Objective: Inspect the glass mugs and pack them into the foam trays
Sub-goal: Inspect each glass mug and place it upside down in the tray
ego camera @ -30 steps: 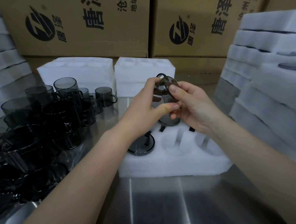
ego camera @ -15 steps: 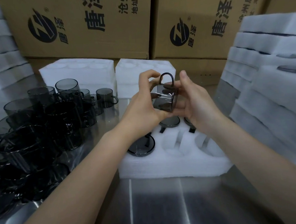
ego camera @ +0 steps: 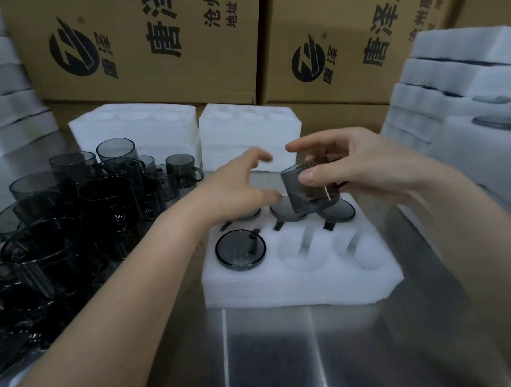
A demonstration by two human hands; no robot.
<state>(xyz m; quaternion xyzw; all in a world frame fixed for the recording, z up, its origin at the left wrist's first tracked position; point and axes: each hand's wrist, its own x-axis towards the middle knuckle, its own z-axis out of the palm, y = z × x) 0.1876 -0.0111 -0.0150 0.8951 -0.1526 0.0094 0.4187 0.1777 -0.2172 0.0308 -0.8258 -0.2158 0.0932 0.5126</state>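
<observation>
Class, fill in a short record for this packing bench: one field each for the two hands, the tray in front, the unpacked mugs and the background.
Right hand: grips a smoky glass mug, tilted, above the tray's back row
Left hand: open, fingers spread, beside that mug, holding nothing
Foam tray: four slots filled; front middle slot and front right slot empty
Loose mugs: crowded on the steel table, left of the tray
Background: cardboard boxes, stacked foam trays
</observation>
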